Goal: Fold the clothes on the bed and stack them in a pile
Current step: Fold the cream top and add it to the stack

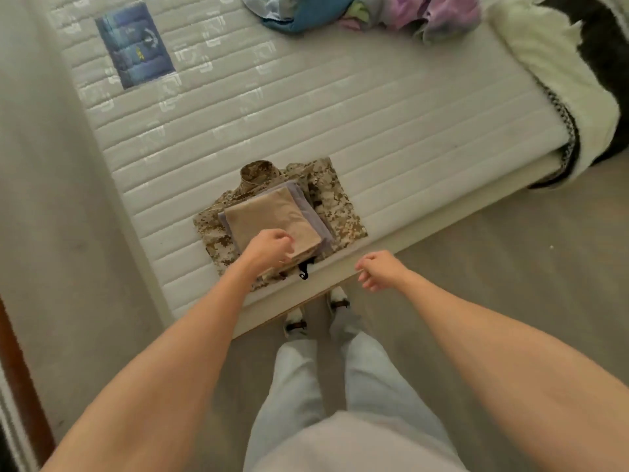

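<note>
A pile of folded clothes lies near the front edge of the bare mattress. Its bottom layer is a camouflage shirt, then a grey-lilac piece, with a folded tan garment on top. My left hand hovers over the near corner of the tan garment, fingers curled, holding nothing that I can see. My right hand hangs off the bed edge to the right of the pile, fingers loosely apart and empty. A heap of unfolded clothes in blue, purple and pink lies at the far end.
A folded blue item lies at the far left of the mattress. A white and black fluffy blanket hangs over the right end. A wall runs along the left. My legs and slippers stand on beige carpet.
</note>
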